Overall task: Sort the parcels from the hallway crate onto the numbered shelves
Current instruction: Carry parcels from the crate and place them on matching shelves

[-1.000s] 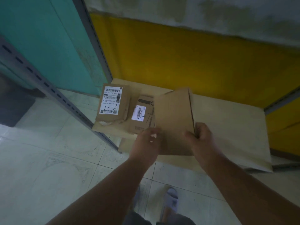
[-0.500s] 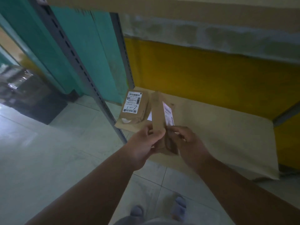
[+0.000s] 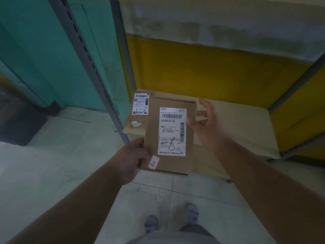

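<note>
Wall: a yellow wall (image 3: 211, 71) with a grey band above fills the back of my view, a teal panel (image 3: 35, 59) to its left.
Floor: pale tiles (image 3: 52, 173) run under the rack; my two feet in grey slippers (image 3: 152, 223) stand at the bottom edge of the frame.
Rack post: a grey slotted upright (image 3: 88, 64) slants down to the shelf's front left corner.
Shelf: a low shelf board (image 3: 246, 127) covered in brown cardboard sits just above the floor.
Held parcel: a flat brown parcel (image 3: 168, 162) hangs over the shelf's front edge, near its left end, label side up toward me; the white label (image 3: 173, 131) bears a barcode and a handwritten mark that reads like "1-8".
Shelved parcel: a second brown parcel (image 3: 136, 124) lies at the shelf's left edge, partly hidden behind the held one; its label (image 3: 141, 103) is marked "1-7".
Left hand: my left hand (image 3: 131, 157) grips the held parcel at its lower left corner, thumb on top.
Right hand: my right hand (image 3: 205, 125) is released, fingers loosely spread, beside the parcel's right edge; whether a fingertip touches the edge, I cannot tell.
Sticker: a small pale sticker (image 3: 153, 162) sits by my left thumb.
</note>
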The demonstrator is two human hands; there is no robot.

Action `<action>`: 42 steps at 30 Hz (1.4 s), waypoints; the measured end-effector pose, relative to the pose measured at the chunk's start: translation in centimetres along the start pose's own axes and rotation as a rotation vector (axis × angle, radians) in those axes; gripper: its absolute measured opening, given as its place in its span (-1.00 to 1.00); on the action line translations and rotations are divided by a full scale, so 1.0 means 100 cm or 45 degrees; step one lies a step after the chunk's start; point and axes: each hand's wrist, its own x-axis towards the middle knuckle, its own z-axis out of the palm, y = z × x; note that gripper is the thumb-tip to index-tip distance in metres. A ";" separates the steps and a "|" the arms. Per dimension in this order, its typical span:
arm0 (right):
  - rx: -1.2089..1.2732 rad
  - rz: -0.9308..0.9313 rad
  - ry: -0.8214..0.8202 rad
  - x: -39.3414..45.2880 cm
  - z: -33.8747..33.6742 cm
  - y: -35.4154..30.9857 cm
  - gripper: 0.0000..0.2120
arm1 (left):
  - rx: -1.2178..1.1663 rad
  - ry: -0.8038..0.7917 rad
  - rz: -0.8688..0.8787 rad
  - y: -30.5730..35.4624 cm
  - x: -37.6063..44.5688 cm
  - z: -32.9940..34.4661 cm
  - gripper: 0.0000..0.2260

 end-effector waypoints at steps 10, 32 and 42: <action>0.022 0.053 0.041 0.000 -0.004 0.001 -0.47 | 0.380 0.109 0.058 -0.012 0.006 -0.005 -0.50; -0.335 0.244 -0.470 0.002 0.149 0.206 -0.47 | 0.254 0.515 -0.426 -0.213 0.054 -0.078 -0.46; -0.327 0.437 -0.424 0.083 0.303 0.391 -0.42 | 0.137 0.744 -0.522 -0.374 0.221 -0.181 -0.47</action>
